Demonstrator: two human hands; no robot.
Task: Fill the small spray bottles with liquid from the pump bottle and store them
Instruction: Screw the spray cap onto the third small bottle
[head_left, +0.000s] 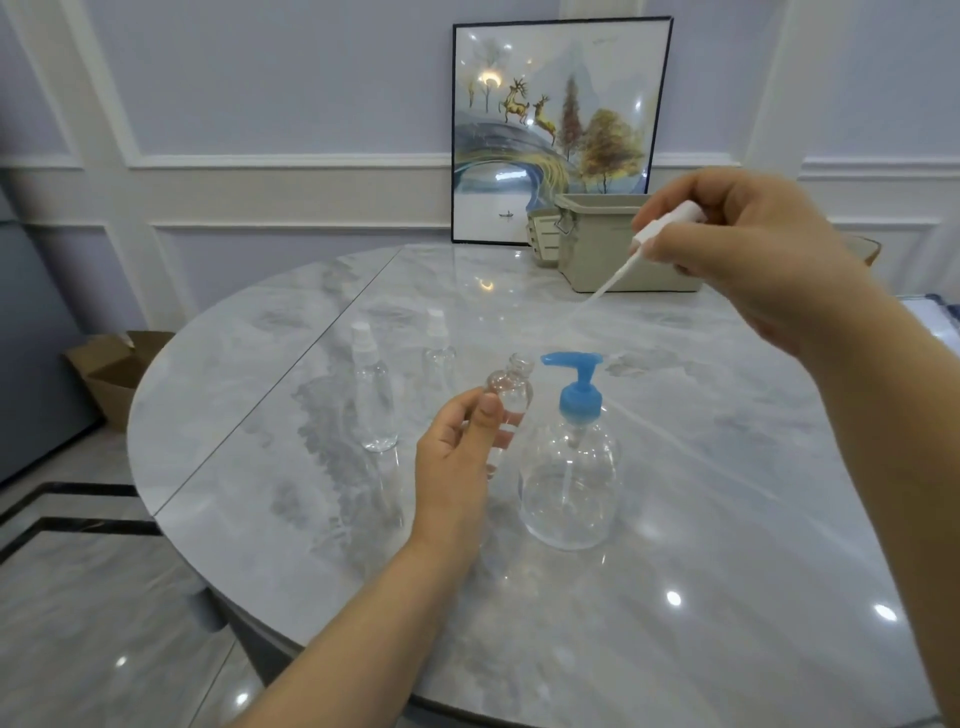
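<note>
My left hand (457, 457) grips a small clear spray bottle (511, 395) with its neck uncovered, just left of the pump bottle. My right hand (753, 249) is raised at the upper right and holds the white spray head (670, 221); its thin dip tube slants down to the left. The clear pump bottle (569, 488) with a blue pump top (579, 389) stands on the marble table (727, 519). Two more small spray bottles with white heads stand farther back, one at the left (375, 400) and one behind (439, 358).
A beige storage box (602, 249) stands at the table's far edge, in front of a framed deer picture (558, 124) leaning on the wall. A cardboard box (114, 374) sits on the floor at the left.
</note>
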